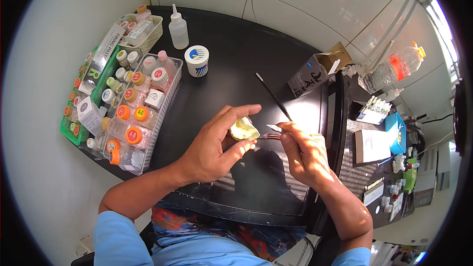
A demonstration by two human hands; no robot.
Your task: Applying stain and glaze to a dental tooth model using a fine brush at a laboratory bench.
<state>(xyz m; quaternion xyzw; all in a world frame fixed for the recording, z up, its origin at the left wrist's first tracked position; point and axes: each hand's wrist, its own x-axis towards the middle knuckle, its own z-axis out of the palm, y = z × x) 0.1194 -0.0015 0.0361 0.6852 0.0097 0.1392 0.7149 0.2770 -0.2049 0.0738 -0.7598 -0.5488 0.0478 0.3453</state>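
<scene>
My left hand [213, 143] is closed round a pale yellow-green lump [243, 129] that looks like a piece of dental cast, gripped between thumb and fingers with the index finger stretched past it. Just to the right, my right hand [306, 152] pinches a small knife [273, 127] whose pale, pointed blade faces the cast without touching it. A slim black stick with a light tip [270, 92] runs up from behind the right fingers; whether they hold it, I cannot tell. Between the hands shows a shiny reddish tool [270, 136], partly hidden by the right hand.
Baskets of capped jars [139, 172] line the left side of the black table [226, 34]. Behind the hands stand a white tub [197, 61] and a squeeze bottle [178, 30]. An opened box [305, 76], a water bottle [389, 71] and a blue basket [395, 133] are on the right.
</scene>
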